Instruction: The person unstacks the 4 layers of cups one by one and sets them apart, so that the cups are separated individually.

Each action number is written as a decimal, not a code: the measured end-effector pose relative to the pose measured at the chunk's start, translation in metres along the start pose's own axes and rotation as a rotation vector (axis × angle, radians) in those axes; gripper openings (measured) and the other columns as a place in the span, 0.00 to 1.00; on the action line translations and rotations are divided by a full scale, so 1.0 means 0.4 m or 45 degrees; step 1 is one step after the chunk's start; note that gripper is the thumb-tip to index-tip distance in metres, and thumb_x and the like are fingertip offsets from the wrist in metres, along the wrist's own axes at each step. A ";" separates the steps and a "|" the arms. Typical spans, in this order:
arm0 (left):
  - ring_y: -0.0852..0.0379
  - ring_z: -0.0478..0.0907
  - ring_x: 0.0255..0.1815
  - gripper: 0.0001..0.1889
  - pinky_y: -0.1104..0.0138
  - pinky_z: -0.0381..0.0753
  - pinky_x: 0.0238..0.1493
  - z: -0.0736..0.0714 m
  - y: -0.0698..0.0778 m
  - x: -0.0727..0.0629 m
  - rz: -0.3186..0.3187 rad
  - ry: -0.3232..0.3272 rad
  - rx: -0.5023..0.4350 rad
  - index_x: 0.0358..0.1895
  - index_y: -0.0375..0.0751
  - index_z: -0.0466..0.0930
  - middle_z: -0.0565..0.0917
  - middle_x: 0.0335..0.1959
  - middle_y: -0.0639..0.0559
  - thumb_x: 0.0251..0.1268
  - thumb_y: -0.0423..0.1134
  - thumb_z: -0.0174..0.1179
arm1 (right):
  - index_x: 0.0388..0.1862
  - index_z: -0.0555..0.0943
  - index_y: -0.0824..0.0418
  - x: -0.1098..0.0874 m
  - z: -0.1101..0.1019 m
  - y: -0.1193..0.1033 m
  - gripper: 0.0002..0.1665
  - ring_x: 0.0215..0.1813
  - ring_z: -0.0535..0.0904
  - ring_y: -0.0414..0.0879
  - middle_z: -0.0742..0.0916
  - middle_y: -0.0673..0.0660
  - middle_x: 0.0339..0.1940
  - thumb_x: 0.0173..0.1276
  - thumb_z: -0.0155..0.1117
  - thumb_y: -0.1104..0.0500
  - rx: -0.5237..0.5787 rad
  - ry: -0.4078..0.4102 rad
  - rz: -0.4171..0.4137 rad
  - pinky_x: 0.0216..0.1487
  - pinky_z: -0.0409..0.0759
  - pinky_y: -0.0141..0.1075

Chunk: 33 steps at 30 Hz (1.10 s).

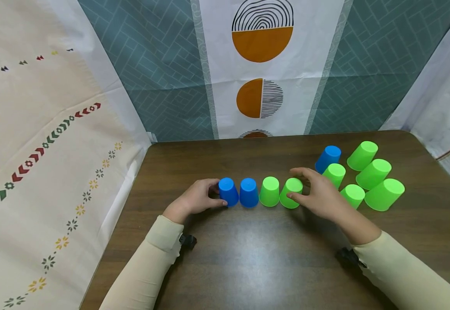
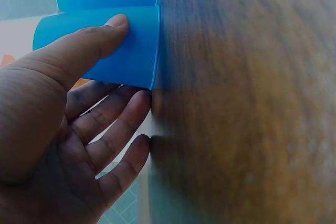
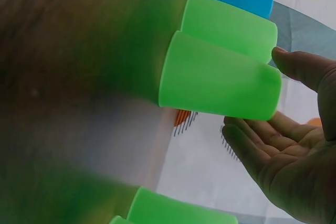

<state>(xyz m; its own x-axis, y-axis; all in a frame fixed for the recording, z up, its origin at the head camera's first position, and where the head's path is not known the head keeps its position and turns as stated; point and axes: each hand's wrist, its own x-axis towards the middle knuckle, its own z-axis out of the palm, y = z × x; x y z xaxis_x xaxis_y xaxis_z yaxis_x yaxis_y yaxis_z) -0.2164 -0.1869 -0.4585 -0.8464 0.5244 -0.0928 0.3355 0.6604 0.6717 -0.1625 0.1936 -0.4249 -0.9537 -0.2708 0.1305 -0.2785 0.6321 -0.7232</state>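
Two blue cups and two green cups stand upside down in a row on the table. At the left end, my left hand point(image 1: 195, 196) holds the outer blue cup point(image 1: 228, 192), thumb on its front and fingers behind. The left wrist view shows that thumb lying across the blue wall. Beside it stand the second blue cup point(image 1: 249, 193) and a green cup point(image 1: 269, 192). Around the right-end green cup point(image 3: 220, 77) my right hand point(image 1: 320, 193) makes a loose C. In the right wrist view its thumb appears apart from the cup and its fingers reach behind.
Right of the row, another blue cup point(image 1: 328, 158) and several green cups point(image 1: 373, 174) stand upside down in a group, partly behind my right hand. The wooden table point(image 1: 248, 258) ends at a patterned cloth point(image 1: 163, 77) at the back.
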 end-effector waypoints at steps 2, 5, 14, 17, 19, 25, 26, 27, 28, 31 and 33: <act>0.55 0.83 0.53 0.26 0.52 0.82 0.61 0.000 0.001 -0.001 -0.002 0.001 0.000 0.62 0.47 0.80 0.87 0.50 0.55 0.63 0.46 0.77 | 0.72 0.73 0.67 0.002 0.006 0.004 0.39 0.66 0.79 0.66 0.80 0.65 0.67 0.66 0.79 0.58 0.001 -0.001 0.003 0.64 0.78 0.60; 0.55 0.83 0.54 0.26 0.52 0.82 0.61 0.000 0.001 -0.001 -0.004 0.000 -0.001 0.62 0.47 0.80 0.87 0.50 0.54 0.63 0.46 0.77 | 0.72 0.73 0.66 0.005 0.014 0.012 0.39 0.64 0.80 0.65 0.81 0.64 0.67 0.66 0.79 0.57 -0.007 -0.007 0.022 0.62 0.79 0.59; 0.54 0.83 0.53 0.26 0.52 0.82 0.60 -0.001 0.002 0.000 0.000 0.009 0.003 0.61 0.46 0.81 0.87 0.49 0.54 0.63 0.46 0.78 | 0.69 0.74 0.63 0.006 0.024 0.032 0.37 0.54 0.83 0.57 0.84 0.62 0.60 0.66 0.80 0.56 -0.035 -0.016 0.068 0.52 0.82 0.53; 0.53 0.83 0.53 0.26 0.52 0.82 0.61 -0.001 0.004 0.000 -0.005 0.006 0.005 0.62 0.46 0.80 0.87 0.50 0.53 0.63 0.46 0.77 | 0.65 0.76 0.62 0.004 0.022 0.032 0.33 0.53 0.83 0.56 0.85 0.61 0.56 0.65 0.80 0.56 -0.033 -0.002 0.073 0.51 0.81 0.52; 0.53 0.83 0.54 0.27 0.52 0.81 0.61 -0.001 0.004 0.000 -0.005 0.004 0.005 0.62 0.46 0.80 0.87 0.50 0.53 0.63 0.46 0.77 | 0.64 0.77 0.61 0.001 0.018 0.030 0.32 0.53 0.83 0.56 0.85 0.60 0.55 0.65 0.80 0.56 -0.018 0.016 0.077 0.52 0.81 0.53; 0.53 0.83 0.53 0.27 0.52 0.81 0.61 0.001 0.003 0.002 0.005 0.008 0.009 0.63 0.46 0.80 0.87 0.50 0.53 0.63 0.46 0.77 | 0.64 0.78 0.58 -0.026 -0.019 0.005 0.32 0.54 0.83 0.58 0.87 0.59 0.54 0.66 0.80 0.53 -0.014 0.095 0.077 0.52 0.81 0.55; 0.53 0.83 0.53 0.27 0.52 0.82 0.61 0.001 0.003 0.002 0.004 0.009 0.011 0.63 0.46 0.80 0.87 0.50 0.53 0.63 0.46 0.77 | 0.65 0.78 0.58 -0.033 -0.028 0.000 0.32 0.54 0.84 0.58 0.87 0.59 0.54 0.66 0.80 0.52 -0.014 0.110 0.074 0.52 0.81 0.56; 0.54 0.83 0.53 0.27 0.52 0.82 0.61 0.001 0.003 0.001 0.002 0.009 0.012 0.63 0.46 0.80 0.87 0.50 0.53 0.63 0.46 0.77 | 0.65 0.78 0.58 -0.039 -0.037 -0.004 0.32 0.54 0.84 0.58 0.87 0.59 0.53 0.66 0.80 0.51 -0.010 0.126 0.071 0.53 0.82 0.56; 0.54 0.83 0.53 0.27 0.52 0.82 0.61 0.001 0.003 0.000 0.002 0.009 0.012 0.63 0.46 0.80 0.86 0.50 0.54 0.63 0.47 0.77 | 0.65 0.78 0.58 -0.046 -0.046 -0.008 0.33 0.54 0.84 0.58 0.87 0.59 0.53 0.66 0.80 0.50 -0.009 0.146 0.064 0.53 0.82 0.56; 0.54 0.83 0.54 0.27 0.51 0.82 0.61 0.001 0.001 0.000 0.001 0.011 0.014 0.63 0.46 0.80 0.86 0.50 0.54 0.63 0.47 0.77 | 0.66 0.79 0.57 -0.062 -0.069 -0.013 0.33 0.53 0.85 0.55 0.87 0.57 0.54 0.65 0.81 0.49 -0.018 0.210 0.044 0.54 0.84 0.45; 0.54 0.83 0.54 0.27 0.51 0.82 0.61 0.001 0.001 0.000 0.002 0.011 0.016 0.63 0.46 0.80 0.86 0.50 0.54 0.63 0.47 0.77 | 0.66 0.80 0.56 -0.071 -0.083 -0.010 0.34 0.52 0.85 0.51 0.86 0.55 0.55 0.64 0.81 0.48 -0.029 0.250 0.033 0.53 0.83 0.35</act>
<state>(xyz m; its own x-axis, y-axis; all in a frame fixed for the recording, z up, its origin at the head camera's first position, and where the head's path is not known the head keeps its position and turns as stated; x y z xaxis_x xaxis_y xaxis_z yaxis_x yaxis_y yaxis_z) -0.2160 -0.1864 -0.4587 -0.8494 0.5207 -0.0858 0.3417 0.6666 0.6625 -0.1381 0.2230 -0.4033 -0.9637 -0.1090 0.2438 -0.2542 0.6540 -0.7125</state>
